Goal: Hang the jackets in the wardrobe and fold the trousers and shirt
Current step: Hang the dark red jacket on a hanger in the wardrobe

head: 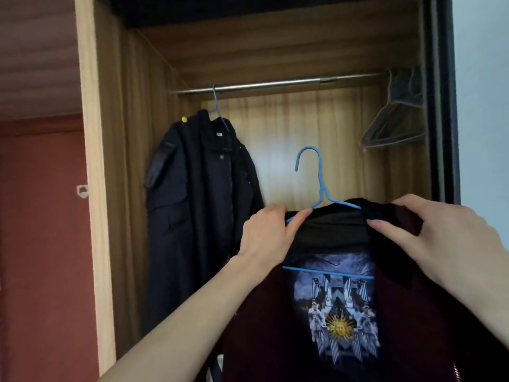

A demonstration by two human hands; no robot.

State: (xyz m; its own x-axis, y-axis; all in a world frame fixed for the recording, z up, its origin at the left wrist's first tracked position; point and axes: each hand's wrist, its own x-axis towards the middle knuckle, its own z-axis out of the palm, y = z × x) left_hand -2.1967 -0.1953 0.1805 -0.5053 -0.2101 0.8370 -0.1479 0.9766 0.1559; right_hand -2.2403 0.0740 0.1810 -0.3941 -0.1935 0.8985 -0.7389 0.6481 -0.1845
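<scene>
Jacket [275, 326] on blue hanger [321, 183]; left fingers [298, 219] and right fingers [385, 230] pinch its shoulders.

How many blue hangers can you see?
2. One blue hanger hangs on the rail under the dark jacket; the other is in the held maroon jacket. The grey bunch's colours are unclear.
</scene>
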